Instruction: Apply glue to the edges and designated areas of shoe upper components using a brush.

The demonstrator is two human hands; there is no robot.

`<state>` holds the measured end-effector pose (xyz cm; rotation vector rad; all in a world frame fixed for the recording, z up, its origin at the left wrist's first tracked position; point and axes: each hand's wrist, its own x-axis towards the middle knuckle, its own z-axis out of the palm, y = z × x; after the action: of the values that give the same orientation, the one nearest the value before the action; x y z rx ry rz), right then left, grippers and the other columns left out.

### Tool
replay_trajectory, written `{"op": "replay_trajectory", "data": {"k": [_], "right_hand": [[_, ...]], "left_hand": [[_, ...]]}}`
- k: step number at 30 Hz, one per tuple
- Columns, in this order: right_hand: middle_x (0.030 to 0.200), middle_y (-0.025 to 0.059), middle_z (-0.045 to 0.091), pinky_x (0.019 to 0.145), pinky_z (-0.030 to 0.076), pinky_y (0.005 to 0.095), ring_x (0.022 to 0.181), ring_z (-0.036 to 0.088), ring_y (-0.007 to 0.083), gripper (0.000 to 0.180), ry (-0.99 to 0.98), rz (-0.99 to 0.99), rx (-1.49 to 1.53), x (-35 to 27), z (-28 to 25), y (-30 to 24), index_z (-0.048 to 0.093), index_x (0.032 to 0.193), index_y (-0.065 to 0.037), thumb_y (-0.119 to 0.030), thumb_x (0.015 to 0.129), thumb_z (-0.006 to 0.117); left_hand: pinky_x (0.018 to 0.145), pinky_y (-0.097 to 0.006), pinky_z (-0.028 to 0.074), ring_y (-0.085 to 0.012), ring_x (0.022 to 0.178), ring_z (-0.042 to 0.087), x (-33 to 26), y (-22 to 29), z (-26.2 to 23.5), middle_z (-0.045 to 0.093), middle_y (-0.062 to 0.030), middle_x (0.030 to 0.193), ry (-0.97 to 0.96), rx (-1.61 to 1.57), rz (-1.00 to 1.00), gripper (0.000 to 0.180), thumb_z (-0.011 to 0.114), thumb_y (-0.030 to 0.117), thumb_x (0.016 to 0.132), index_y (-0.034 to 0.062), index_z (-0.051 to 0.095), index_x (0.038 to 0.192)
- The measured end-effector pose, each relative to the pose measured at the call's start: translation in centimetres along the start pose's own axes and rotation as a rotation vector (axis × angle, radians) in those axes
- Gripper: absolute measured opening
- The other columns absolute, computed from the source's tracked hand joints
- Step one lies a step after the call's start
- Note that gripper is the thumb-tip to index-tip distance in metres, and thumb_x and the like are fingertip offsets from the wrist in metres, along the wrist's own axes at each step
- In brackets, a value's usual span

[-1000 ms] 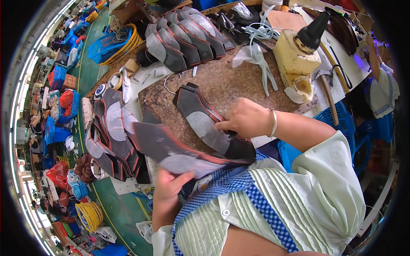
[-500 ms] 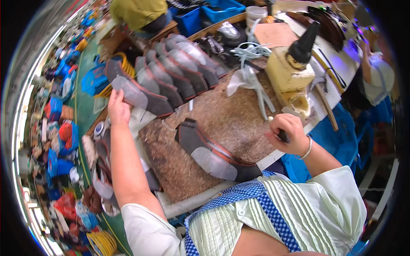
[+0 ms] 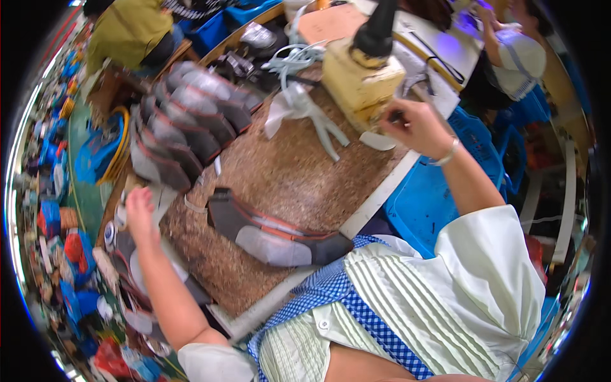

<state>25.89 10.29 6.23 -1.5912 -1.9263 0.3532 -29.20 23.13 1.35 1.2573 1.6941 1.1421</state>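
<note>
My left hand (image 3: 140, 207) is off the workpieces at the left, with its fingers extended and nothing in them. Just beyond it stands a row of grey shoe uppers (image 3: 181, 124) with reddish edges, leaning on one another. One more shoe upper (image 3: 273, 235) lies curved on the brown work board (image 3: 248, 283), close to my body. My right hand (image 3: 417, 127) is closed round a small dark thing, mostly hidden by the fingers. It is at the lower front of a yellowish, crusted glue container (image 3: 363, 83) with a black cone top. A pale oval piece (image 3: 377, 141) lies beside it.
White strips (image 3: 305, 114) lie on the board's far part, beside a tangle of pale cord (image 3: 293, 60). A blue plastic crate (image 3: 423, 197) stands right of the table. More grey pieces (image 3: 137, 274) are at the left. A person in a yellow-green top (image 3: 130, 35) sits far left.
My left hand has let go of the nearest upper in the row and drawn back toward me. My right hand has moved up to the glue container. The whole view has shifted.
</note>
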Motion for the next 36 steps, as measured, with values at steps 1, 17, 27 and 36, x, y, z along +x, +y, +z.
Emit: {"op": "replay_trajectory", "data": {"k": [1,17,27,36], "right_hand": [[0.060,0.0125,0.055,0.050,0.042,0.0326,0.052,0.052,0.0171,0.021,-0.048,0.189,0.076,-0.4,-0.8,0.1,0.059,0.080,-0.002,-0.020,0.076,0.069],[0.062,0.0131,0.060,0.054,0.047,0.0327,0.057,0.061,0.0224,0.025,-0.413,-0.374,0.604,5.7,17.6,-15.1,0.055,0.082,0.000,-0.022,0.077,0.069],[0.065,0.0046,0.062,0.048,0.045,0.0212,0.052,0.058,0.0084,0.013,-0.667,-0.135,0.821,0.9,12.3,-11.9,0.055,0.078,-0.002,-0.013,0.081,0.063],[0.063,0.0063,0.059,0.049,0.046,0.0286,0.051,0.059,0.0196,0.016,-0.438,-0.484,0.726,-2.3,9.5,-10.5,0.054,0.079,-0.005,-0.014,0.075,0.067]], "left_hand": [[0.071,-0.026,0.044,-0.0129,0.086,0.058,-5.0,2.5,2.5,0.061,-0.0049,0.095,-0.055,0.028,0.006,0.026,0.050,0.026,0.092,0.0069,0.051,0.109],[0.061,-0.025,0.049,-0.0131,0.071,0.057,-25.7,1.0,11.5,0.057,-0.0097,0.086,-0.131,-0.482,-0.329,0.047,0.067,0.004,0.078,-0.0051,0.036,0.113],[0.063,-0.025,0.049,-0.0140,0.074,0.058,-25.9,1.4,11.9,0.060,-0.0102,0.088,-0.057,-0.570,-0.379,0.039,0.069,0.002,0.076,-0.0033,0.043,0.105],[0.074,-0.029,0.049,-0.0162,0.084,0.060,-24.9,1.9,12.3,0.061,-0.0084,0.096,-0.088,-0.556,-0.356,0.030,0.065,0.001,0.078,0.0002,0.048,0.103]]}}
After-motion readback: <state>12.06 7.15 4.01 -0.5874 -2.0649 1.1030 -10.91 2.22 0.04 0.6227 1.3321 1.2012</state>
